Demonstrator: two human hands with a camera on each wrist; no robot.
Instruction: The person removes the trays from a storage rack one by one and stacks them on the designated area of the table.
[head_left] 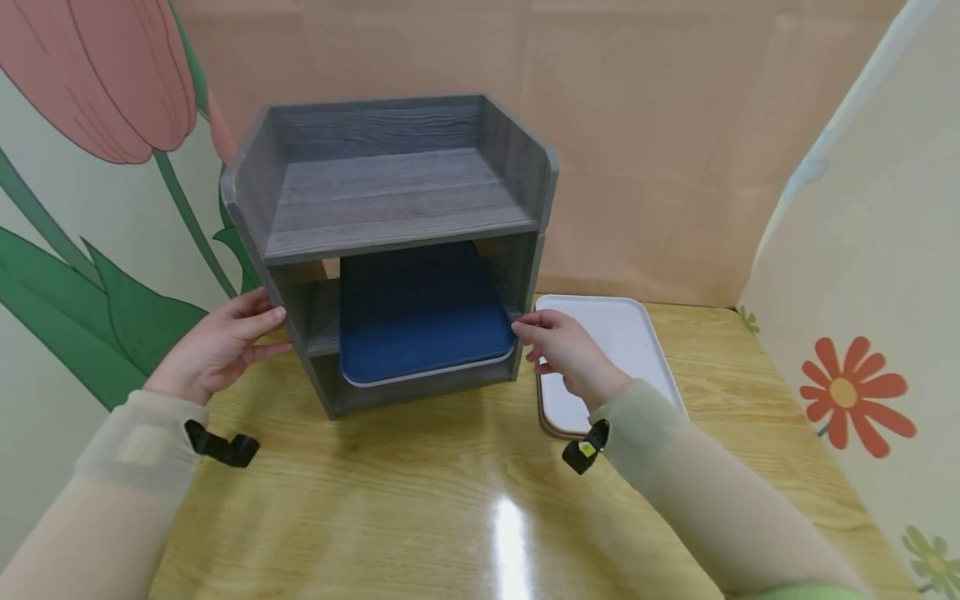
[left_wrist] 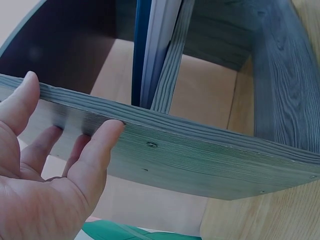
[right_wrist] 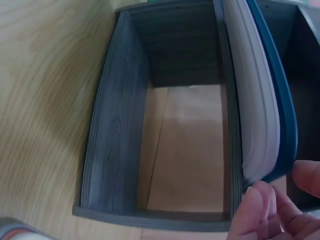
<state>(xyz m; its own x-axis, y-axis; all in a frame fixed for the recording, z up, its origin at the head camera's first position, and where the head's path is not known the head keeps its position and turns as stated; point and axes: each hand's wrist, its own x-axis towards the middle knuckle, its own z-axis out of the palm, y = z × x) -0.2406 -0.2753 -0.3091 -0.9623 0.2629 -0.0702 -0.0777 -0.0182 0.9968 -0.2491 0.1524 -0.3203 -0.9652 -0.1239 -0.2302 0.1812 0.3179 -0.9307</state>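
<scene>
The grey shelf unit [head_left: 405, 192] is supported by the desk [head_left: 420, 492]; a white tray [head_left: 626, 337] is laid at its right. The blue tray [head_left: 423, 317] is held at middle level, stacked on a pale tray [right_wrist: 255, 100]. The left hand [head_left: 225, 342] and right hand [head_left: 570, 354] are set apart: the outer left panel is touched by spread fingers, the blue tray's near right corner is pinched. Tray alignment is judged in hand; a level inward push, frame steadied, is called for.
</scene>
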